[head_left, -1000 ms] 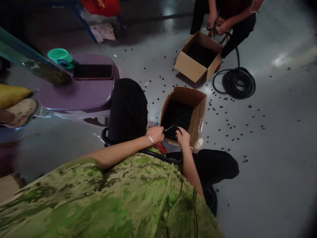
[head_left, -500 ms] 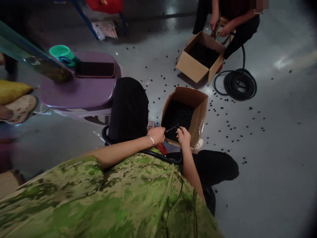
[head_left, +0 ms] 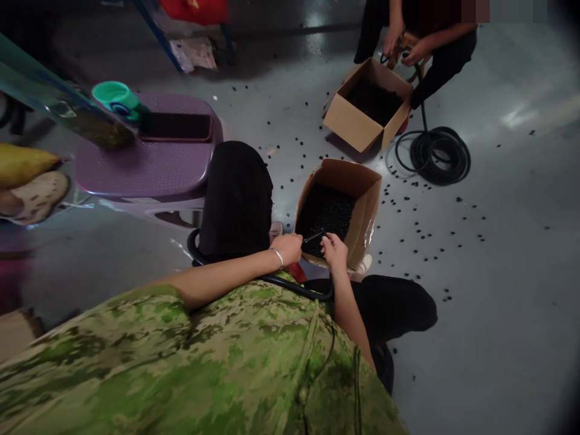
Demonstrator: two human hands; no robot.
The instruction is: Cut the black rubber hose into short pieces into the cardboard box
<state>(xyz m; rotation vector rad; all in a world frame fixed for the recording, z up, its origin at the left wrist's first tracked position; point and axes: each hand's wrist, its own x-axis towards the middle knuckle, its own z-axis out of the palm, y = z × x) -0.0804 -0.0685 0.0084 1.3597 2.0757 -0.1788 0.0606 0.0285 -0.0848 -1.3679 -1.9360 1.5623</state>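
My left hand, with a bracelet at the wrist, is closed around scissors whose thin dark blades point right. Its handles are hidden in my fist. Pinched in my right hand is the end of a black hose, right at the blade tips. The hose drops from this hand and runs leftward across my lap. Both hands are over the near edge of an open cardboard box, which contains many small black pieces.
Ahead, a co-worker's hands are above another cardboard box. A coil of black hose lies on the floor among scattered black rings. At left, a purple stool bears a phone, a green cup and a tall bottle.
My right hand has shifted slightly left, bringing the hose end closer along the blades. My left hand stays in place. The co-worker's hands and hose have moved a little.
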